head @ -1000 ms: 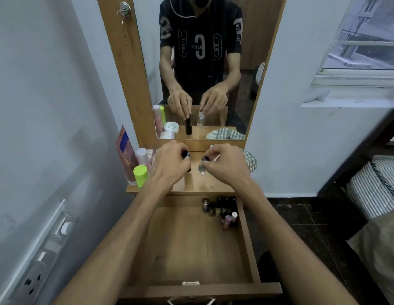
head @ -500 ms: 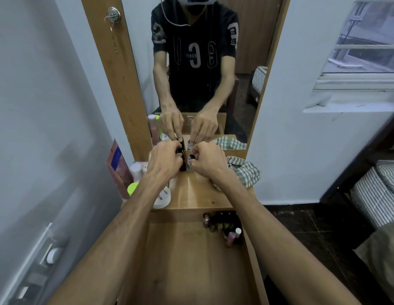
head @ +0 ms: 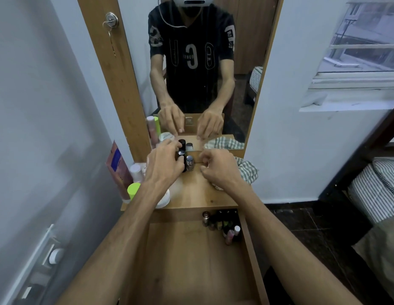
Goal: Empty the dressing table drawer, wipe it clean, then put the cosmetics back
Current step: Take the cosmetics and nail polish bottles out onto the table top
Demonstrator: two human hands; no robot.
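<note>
Open wooden drawer (head: 191, 256): floor mostly bare; cluster of small dark and pink cosmetic bottles (head: 224, 223) stands in its far right corner. On the wooden table top (head: 198, 194), near the mirror (head: 202, 73): black cylindrical bottle (head: 181, 158) upright, silver-capped small bottle (head: 189, 163) just beside it on the right. Left hand (head: 164, 166) has fingers curled round the black bottle. Right hand (head: 215, 169) loosely curled, holding nothing, apart from the silver-capped bottle. Green-and-white checked cloth (head: 246, 171) crumpled at the top's right edge. At the left edge: lime-green-capped tube (head: 133, 190), pink tube (head: 118, 165), white-capped bottle (head: 136, 171), white round jar (head: 164, 200).
</note>
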